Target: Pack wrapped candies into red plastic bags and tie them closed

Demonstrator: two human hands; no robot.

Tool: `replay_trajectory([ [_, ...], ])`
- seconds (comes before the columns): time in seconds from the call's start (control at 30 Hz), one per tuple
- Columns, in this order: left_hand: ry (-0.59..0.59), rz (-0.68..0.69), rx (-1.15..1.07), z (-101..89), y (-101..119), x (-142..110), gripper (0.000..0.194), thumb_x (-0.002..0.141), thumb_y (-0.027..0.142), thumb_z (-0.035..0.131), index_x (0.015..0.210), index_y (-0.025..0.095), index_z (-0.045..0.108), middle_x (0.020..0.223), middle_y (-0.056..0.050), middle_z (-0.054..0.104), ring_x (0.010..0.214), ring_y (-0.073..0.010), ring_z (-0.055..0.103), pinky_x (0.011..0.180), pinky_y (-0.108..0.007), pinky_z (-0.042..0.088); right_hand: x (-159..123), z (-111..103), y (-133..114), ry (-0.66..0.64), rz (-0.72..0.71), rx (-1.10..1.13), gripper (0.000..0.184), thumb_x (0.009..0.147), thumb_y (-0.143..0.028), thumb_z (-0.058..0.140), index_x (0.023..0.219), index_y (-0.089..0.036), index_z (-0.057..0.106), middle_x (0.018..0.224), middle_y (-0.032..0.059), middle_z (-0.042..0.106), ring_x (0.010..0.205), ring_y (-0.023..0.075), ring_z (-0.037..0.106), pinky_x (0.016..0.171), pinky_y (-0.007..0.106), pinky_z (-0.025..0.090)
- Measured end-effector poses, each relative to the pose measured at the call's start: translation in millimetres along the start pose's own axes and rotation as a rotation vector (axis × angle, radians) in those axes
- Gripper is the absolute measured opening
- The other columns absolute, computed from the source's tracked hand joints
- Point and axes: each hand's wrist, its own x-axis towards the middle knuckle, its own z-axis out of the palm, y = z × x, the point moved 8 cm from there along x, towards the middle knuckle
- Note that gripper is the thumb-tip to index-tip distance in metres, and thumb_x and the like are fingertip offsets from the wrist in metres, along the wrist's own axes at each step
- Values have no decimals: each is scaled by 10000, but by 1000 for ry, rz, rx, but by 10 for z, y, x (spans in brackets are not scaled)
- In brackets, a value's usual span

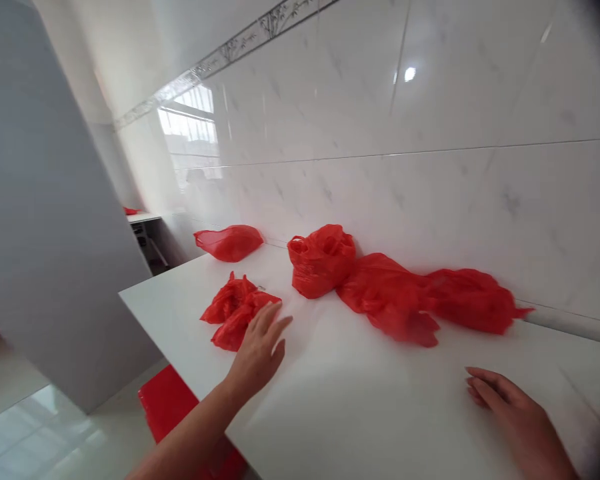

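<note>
My left hand (260,343) reaches over the table with its fingers spread and nothing in them. Its fingertips overlap the edge of a crumpled red plastic bag (227,303) in view; whether they touch it I cannot tell. Low on the right, my right hand (510,413) hovers by the tabletop, thumb and fingertips drawn together with nothing visible between them. Beyond it, along the wall, a red plastic bag (470,300) lies against another spread-out red bag (385,293). A fuller, rounded red bag (323,260) stands at their left end.
Another red bag (233,243) rests at the table's far left corner. The white table (330,400) meets a glossy tiled wall (430,200). Under its left edge is a red stool (167,400). A grey partition (55,200) rises on the left.
</note>
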Motion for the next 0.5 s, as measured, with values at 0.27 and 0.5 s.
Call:
replay_trajectory([
  [0.27, -614, 338, -247, 984, 1230, -378, 607, 884, 521, 449, 1435, 312, 304, 1534, -97, 216, 1402, -324, 175, 1102, -592, 185, -497, 27, -268, -27, 0, 57, 295, 654, -389, 603, 867, -197, 672, 762, 23, 673, 684, 183, 622, 665, 300, 496],
  [0.5, -525, 366, -209, 1115, 1269, -351, 545, 916, 476, 393, 1433, 318, 316, 1535, -69, 215, 1397, -315, 202, 1102, -569, 197, -965, 41, -339, -36, -52, 90, 190, 713, -317, 551, 838, -203, 640, 735, 6, 619, 699, 176, 576, 682, 312, 472],
])
